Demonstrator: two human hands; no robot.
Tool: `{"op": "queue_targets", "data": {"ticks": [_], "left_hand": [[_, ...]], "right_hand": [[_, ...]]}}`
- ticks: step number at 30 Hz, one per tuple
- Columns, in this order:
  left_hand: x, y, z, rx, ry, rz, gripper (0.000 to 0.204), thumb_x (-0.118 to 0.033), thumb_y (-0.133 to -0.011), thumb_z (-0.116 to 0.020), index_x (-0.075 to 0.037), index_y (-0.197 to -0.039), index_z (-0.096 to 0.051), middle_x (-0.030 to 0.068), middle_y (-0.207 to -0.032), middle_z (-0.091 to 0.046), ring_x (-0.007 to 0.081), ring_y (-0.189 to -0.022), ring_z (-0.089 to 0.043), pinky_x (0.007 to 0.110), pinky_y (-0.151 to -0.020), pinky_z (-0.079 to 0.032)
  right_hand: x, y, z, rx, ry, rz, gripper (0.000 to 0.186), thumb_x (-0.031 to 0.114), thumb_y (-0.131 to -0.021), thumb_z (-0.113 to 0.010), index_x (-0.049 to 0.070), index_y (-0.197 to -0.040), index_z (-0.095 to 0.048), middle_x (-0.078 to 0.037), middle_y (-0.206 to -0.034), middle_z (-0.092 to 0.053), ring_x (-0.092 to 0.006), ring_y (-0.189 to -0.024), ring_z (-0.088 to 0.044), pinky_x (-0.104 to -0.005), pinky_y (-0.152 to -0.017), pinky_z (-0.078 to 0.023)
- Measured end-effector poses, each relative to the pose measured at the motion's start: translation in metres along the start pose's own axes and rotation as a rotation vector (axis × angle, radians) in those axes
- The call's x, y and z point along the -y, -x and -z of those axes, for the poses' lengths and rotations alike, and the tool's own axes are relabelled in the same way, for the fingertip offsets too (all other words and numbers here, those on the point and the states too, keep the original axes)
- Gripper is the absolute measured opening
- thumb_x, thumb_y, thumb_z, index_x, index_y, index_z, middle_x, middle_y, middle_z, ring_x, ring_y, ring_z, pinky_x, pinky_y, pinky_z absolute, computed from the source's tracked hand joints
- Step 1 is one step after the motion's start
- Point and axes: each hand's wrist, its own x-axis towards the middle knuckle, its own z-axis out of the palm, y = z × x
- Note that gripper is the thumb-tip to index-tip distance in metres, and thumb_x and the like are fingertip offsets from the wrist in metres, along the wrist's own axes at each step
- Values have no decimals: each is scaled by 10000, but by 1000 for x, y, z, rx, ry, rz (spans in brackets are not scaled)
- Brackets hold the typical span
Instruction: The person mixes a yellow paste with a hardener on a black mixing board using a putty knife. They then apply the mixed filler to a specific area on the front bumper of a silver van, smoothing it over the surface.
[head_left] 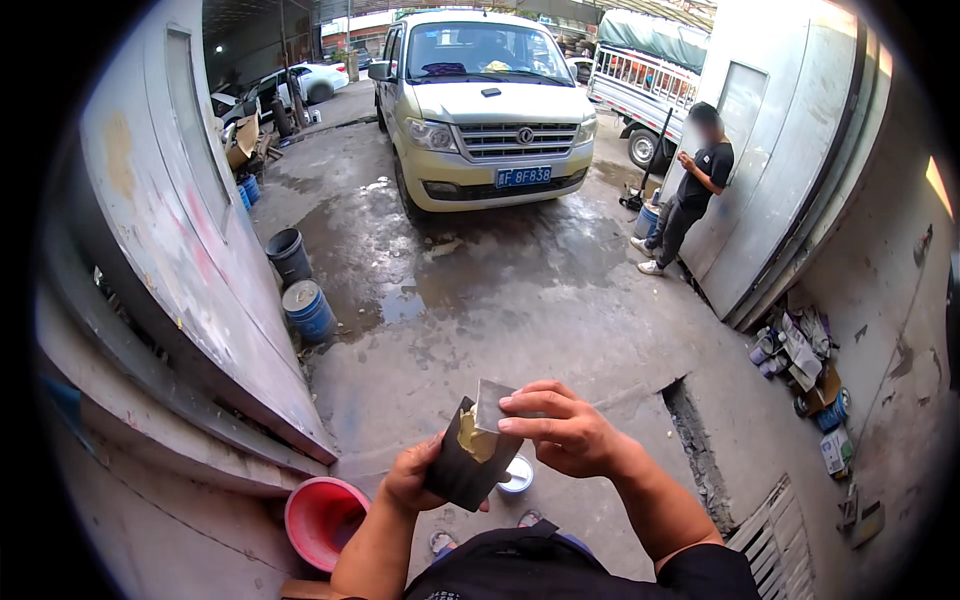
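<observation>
My left hand grips a dark flat board by its left edge, holding it tilted in front of my body. A lump of yellowish putty sits on the board's upper part. With fingers closed along its right side, my right hand holds a thin grey metal scraper. The scraper's edge meets the putty on the board. Part of the scraper is hidden behind my right fingers. Below the board, a small white-rimmed tub stands on the ground by my feet.
A pink bucket stands lower left, with blue drums beyond it. A cream pickup is parked ahead. A person leans at the right door. A trench and a grate cut the floor at right, near piled cans and boxes.
</observation>
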Motion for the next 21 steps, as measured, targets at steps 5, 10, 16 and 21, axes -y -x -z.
{"op": "queue_targets", "data": {"ticks": [5, 10, 16, 21], "left_hand": [[5, 1, -5, 45, 14, -40, 644, -428, -952, -437, -24, -1422, -265, 238, -1415, -343, 452, -1265, -393, 591, -866, -477], [2, -9, -21, -177, -327, -324, 669, -467, -951, -421, -5, -1414, -277, 217, -1397, -384, 373, -1279, -408, 506, -964, -441], [27, -28, -10, -274, -681, -480, 709, -497, -950, -413, 28, -1411, -293, 136, -1366, -450, 219, -1272, -414, 376, -1065, -310], [9, -22, 5, -239, -1375, -373, 502, -336, -994, -422, -16, -1380, -394, 113, -1308, -507, 212, -1224, -472, 324, -980, -385]], "right_hand": [[-15, 13, 11, 52, 119, -4, 573, -140, -612, -570, 136, -1111, -631, -66, -1182, -575, -299, -1059, -560, -367, -871, -498], [-14, 61, 0, -338, -943, -507, 427, -36, -873, -545, 4, -1285, -442, -103, -1184, -563, -168, -1087, -554, -334, -940, -444], [-12, 54, -44, -259, -1211, -822, 473, 33, -868, -586, -12, -1299, -397, -111, -1122, -577, -160, -1027, -563, -313, -907, -461], [-11, 27, -17, -336, -1310, -668, 456, 15, -860, -588, -8, -1285, -422, -141, -1138, -586, -191, -1021, -589, -329, -892, -491]]}}
